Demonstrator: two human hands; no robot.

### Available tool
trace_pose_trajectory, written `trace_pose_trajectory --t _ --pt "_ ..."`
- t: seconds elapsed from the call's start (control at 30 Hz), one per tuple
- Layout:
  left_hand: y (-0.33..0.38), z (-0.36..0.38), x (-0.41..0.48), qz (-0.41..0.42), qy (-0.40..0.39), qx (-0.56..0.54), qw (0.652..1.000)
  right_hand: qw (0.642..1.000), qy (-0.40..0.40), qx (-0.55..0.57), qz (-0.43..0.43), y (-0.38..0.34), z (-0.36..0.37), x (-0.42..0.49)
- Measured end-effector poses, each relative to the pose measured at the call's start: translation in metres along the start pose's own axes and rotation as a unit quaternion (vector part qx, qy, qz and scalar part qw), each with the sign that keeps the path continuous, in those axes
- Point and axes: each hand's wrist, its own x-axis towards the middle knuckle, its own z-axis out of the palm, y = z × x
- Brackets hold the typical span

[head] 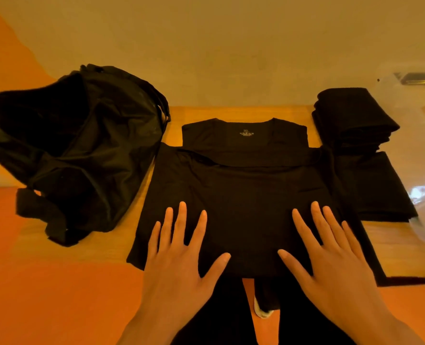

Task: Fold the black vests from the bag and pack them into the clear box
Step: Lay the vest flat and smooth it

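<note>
A black vest (243,185) lies spread on the wooden table (385,235) in front of me, its neck with a small printed label at the far end and its lower part folded up over the body. My left hand (179,255) and my right hand (330,252) press flat on the near part of the vest, fingers straight and spread. A black bag (82,145) sits slumped at the left. Folded black vests (355,123) are stacked at the right, with another folded one (378,185) in front of them. The clear box (420,135) stands at the far right edge.
A pale wall rises right behind the table. The table's near edge runs under my wrists, and my dark trousers and a white shoe (262,311) show below it. The bag's straps (42,215) trail toward the near left edge.
</note>
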Motion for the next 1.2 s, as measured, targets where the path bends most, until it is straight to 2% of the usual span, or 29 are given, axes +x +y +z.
trace_pose_trajectory --t 0.03,0.13,0.2,0.27,0.37,0.43,0.5,0.7,0.83,0.97,1.2 --pt "-0.003 -0.008 0.006 0.001 0.003 -0.036 0.999 1.0 0.019 0.003 -0.007 -0.004 -0.005 0.008" --pt "-0.021 -0.034 0.042 0.038 0.134 -0.064 0.988 0.994 0.08 0.049 -0.056 -0.026 -0.024 0.052" --pt "-0.038 -0.046 0.082 0.05 0.165 -0.088 0.981 0.99 0.081 0.083 -0.078 -0.042 -0.036 0.096" --pt "-0.05 -0.052 0.124 0.081 0.149 -0.051 0.984 0.989 0.053 0.077 -0.112 -0.051 -0.046 0.141" --pt "-0.055 -0.056 0.168 0.169 0.082 0.017 0.982 0.982 -0.055 0.064 -0.166 -0.046 -0.059 0.191" --pt "-0.05 -0.059 0.184 0.199 0.046 0.041 0.978 0.971 -0.117 0.07 -0.195 -0.033 -0.065 0.206" --pt "-0.045 -0.064 0.195 0.205 0.047 0.056 0.976 0.968 -0.124 0.074 -0.206 -0.02 -0.066 0.214" --pt "-0.052 -0.066 0.212 0.176 0.065 -0.038 0.981 0.968 -0.084 0.147 -0.184 0.001 -0.058 0.222" --pt "-0.049 -0.07 0.218 0.123 0.05 -0.088 0.987 0.97 -0.084 0.135 -0.184 -0.007 -0.053 0.221" --pt "-0.036 -0.068 0.223 0.124 0.043 -0.094 0.987 0.971 -0.032 0.153 -0.181 -0.026 -0.039 0.226" --pt "-0.037 -0.056 0.231 0.068 0.081 -0.107 0.989 0.969 -0.016 0.155 -0.192 -0.023 -0.038 0.233"
